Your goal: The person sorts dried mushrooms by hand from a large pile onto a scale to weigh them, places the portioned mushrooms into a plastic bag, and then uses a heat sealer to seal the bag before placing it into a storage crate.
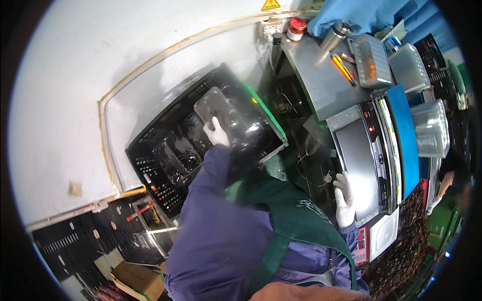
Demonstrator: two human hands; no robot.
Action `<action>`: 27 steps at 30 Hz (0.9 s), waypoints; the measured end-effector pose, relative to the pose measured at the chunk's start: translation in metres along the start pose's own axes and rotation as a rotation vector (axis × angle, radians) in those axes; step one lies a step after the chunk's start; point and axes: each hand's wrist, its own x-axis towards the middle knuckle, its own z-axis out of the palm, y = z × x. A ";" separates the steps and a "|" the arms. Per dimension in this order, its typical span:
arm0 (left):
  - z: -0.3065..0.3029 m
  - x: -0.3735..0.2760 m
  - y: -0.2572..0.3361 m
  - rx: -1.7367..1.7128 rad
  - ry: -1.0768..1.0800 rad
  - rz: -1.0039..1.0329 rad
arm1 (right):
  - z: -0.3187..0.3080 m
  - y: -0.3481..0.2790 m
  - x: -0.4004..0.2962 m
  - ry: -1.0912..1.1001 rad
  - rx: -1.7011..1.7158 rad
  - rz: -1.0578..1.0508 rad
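My left hand [217,134], in a white glove, reaches into a large black plastic crate [173,109]. Its thumb and fingers are apart against the near side of a clear film-covered tray [214,101]; whether they grip it cannot be told. More shiny wrapped trays [182,152] lie in the crate beside it. My right hand [344,199], also gloved in white, is at the near edge of a film-wrapping machine [359,161]. Its thumb stands off from the fingers, and nothing shows in it. Two red lights glow on the machine's panel.
Beyond the wrapper, a steel table [307,71] bears a red-lidded jar [296,29], a steel flask [335,35] and yellow utility knives [342,67]. Stacked clear trays [431,128] stand farther right. A weighing scale [384,235] sits near my right sleeve. Another person's gloved hand [433,204] appears at far right.
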 end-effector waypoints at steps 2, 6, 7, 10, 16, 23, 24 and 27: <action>0.028 0.014 -0.014 0.086 -0.048 -0.044 | 0.001 0.009 -0.005 0.058 -0.018 0.018; 0.071 0.056 -0.062 0.302 0.014 0.069 | 0.011 0.001 0.001 0.028 -0.055 0.095; 0.083 0.050 -0.051 0.573 0.042 0.083 | 0.008 0.006 -0.004 0.053 -0.067 0.101; 0.101 0.010 0.009 0.822 -0.083 -0.094 | -0.001 0.031 -0.030 0.223 0.002 0.182; 0.125 -0.043 0.065 0.252 0.040 0.710 | -0.022 0.063 -0.064 0.395 0.045 0.240; 0.229 -0.347 0.291 -0.516 -1.300 1.156 | -0.073 0.091 -0.114 0.555 0.107 0.159; 0.240 -0.398 0.310 -0.590 -1.410 1.272 | -0.079 0.107 -0.121 0.579 0.194 0.135; 0.280 -0.525 0.352 -0.527 -1.542 1.657 | -0.117 0.121 -0.145 0.625 0.099 0.084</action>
